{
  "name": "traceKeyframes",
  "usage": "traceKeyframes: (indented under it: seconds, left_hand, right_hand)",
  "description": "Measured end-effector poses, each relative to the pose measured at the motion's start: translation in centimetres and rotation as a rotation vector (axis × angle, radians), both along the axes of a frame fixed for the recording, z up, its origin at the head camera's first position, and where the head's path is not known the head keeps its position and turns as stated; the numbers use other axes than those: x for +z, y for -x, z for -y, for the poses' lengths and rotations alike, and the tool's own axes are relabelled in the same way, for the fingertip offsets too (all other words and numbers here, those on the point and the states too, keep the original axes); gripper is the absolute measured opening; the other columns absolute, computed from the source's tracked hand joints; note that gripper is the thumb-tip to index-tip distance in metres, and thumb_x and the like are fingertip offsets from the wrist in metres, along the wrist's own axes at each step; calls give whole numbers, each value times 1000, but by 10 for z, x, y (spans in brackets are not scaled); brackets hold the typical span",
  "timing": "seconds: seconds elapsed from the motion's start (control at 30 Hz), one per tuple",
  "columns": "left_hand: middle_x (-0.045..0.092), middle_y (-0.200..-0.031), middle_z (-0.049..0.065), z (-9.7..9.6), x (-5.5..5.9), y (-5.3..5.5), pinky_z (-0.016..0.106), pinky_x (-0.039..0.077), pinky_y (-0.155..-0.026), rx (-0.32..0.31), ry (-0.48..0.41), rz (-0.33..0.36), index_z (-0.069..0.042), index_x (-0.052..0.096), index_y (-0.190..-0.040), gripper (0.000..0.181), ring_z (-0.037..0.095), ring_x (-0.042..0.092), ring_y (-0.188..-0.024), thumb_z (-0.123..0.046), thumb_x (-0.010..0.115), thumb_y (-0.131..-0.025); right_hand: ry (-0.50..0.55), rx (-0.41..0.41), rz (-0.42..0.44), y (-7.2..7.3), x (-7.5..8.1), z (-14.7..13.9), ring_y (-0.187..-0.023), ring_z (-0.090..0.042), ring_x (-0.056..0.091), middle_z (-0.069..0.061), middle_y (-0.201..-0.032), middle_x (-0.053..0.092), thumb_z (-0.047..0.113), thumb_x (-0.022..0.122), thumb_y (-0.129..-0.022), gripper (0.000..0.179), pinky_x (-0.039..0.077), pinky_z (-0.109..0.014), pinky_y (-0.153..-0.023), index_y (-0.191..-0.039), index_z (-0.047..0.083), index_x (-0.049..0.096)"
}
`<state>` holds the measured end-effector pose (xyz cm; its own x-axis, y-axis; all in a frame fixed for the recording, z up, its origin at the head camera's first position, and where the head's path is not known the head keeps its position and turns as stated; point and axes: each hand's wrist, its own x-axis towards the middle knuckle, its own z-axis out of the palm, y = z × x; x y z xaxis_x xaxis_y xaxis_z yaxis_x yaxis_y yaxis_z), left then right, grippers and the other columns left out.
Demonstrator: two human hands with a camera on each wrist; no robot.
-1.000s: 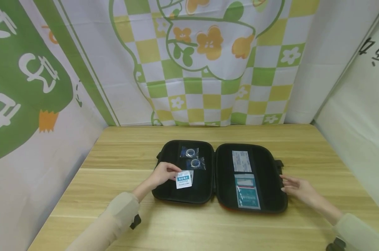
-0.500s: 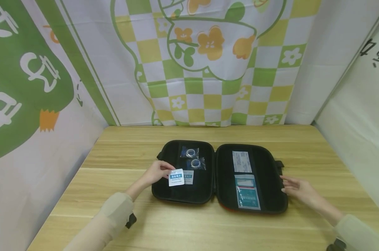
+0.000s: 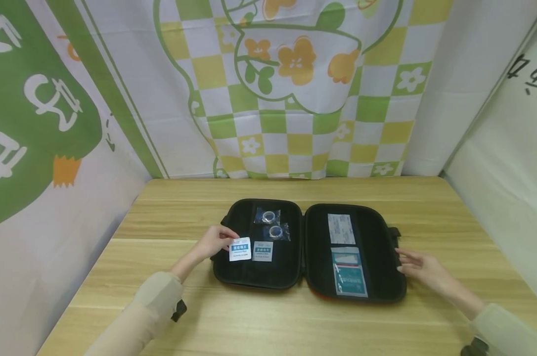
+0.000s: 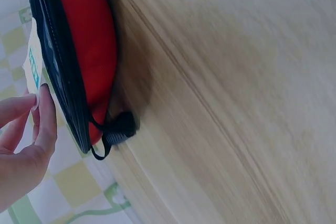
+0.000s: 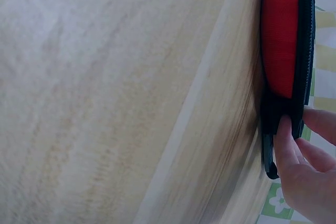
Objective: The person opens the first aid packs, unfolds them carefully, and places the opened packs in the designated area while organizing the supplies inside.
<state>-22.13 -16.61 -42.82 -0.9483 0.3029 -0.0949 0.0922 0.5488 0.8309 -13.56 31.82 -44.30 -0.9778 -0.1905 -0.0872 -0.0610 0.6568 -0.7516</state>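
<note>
A black-lined zip case [image 3: 304,247], red on its outside [image 4: 89,35], lies spread open on the table. My left hand [image 3: 216,242] pinches a white-and-teal alcohol pad packet [image 3: 240,249] by its edge, over the left half; in the left wrist view the packet [image 4: 33,59] stands up between thumb and fingers. A second alcohol pad packet [image 3: 262,251] lies in that half, beside the held one. At the far right edge, my right hand [image 3: 422,269] grips the case's rim, with fingers on both sides of it near the strap [image 5: 269,156].
Two clear-wrapped rolls [image 3: 268,216] sit in the left half's upper part. The right half holds a white paper packet [image 3: 341,229] and a teal-and-clear packet [image 3: 349,272]. The wooden table [image 3: 295,326] meets a patterned curtain [image 3: 295,123] behind.
My left hand has drawn the held alcohol pad packet leftward, off the second packet, which now shows fully. My right hand has stayed at the case's edge.
</note>
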Motion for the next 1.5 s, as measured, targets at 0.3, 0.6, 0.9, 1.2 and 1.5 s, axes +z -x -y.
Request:
traceKeyframes:
  seconds: [0.3, 0.6, 0.9, 1.2, 1.5]
  left_hand:
    - [62, -82, 15, 8, 2, 5, 27, 52, -57, -16, 120, -62, 8, 65, -88, 15, 16, 56, -64, 6, 52, -81]
    - [62, -78, 15, 12, 1, 10, 29, 53, -56, -51, 199, -91, 9, 64, -86, 14, 17, 58, -64, 8, 51, -80]
    - [63, -74, 11, 9, 2, 11, 25, 51, -52, -95, 267, -56, 6, 66, -83, 15, 14, 55, -60, 9, 51, -80]
    - [63, -76, 10, 4, 3, 14, 23, 50, -51, -117, 341, -24, 3, 67, -80, 15, 13, 55, -61, 8, 53, -78]
    - [62, -68, 7, -3, 2, 13, 22, 51, -48, -204, 359, -5, 3, 66, -75, 13, 12, 55, -56, 12, 56, -75]
  right_hand:
    - [9, 3, 13, -1, 0, 0, -101, -42, 51, -39, -113, 46, 9, 57, -85, 53, 50, -22, -73, -125, -17, 34]
    - [13, 15, 20, -1, 0, -1, -102, -43, 50, -39, -113, 46, 9, 55, -86, 52, 50, -22, -73, -125, -17, 34]
    - [14, 22, 7, 0, -1, -2, -100, -42, 51, -39, -112, 47, 11, 56, -86, 52, 50, -21, -72, -125, -17, 35]
    - [52, 34, 0, 1, -5, -6, -100, -40, 53, -38, -111, 48, 14, 56, -86, 52, 52, -28, -73, -125, -14, 36]
    - [10, 0, 46, 0, 1, -1, -102, -42, 50, -39, -114, 45, 13, 55, -87, 54, 50, -28, -76, -127, -15, 33]
